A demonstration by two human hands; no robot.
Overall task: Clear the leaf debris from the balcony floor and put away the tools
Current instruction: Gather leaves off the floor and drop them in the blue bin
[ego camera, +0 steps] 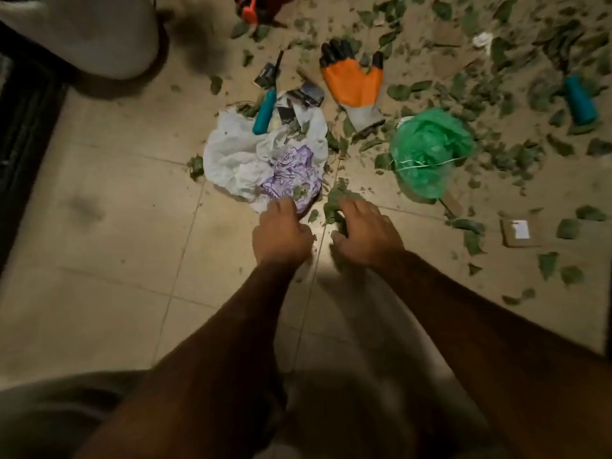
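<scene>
Dim, warm light falls on a beige tiled floor (116,200) with thin grout lines; a dark ribbed strip (26,134) runs along its left edge

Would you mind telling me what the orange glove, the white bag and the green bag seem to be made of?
Orange glove: probably knitted fabric, grey at the cuff, with a matte rubbery coating, orange on the palm, black at the tips. White bag: thin plastic film, by its crumpled folds; purple print. Green bag: likely thin translucent plastic, crinkled too.

Tiled floor (109,200) carries scattered leaves (516,160), a white bag (238,160), a green bag (427,150), an orange glove (354,84) and a teal-handled tool (581,101).
</scene>
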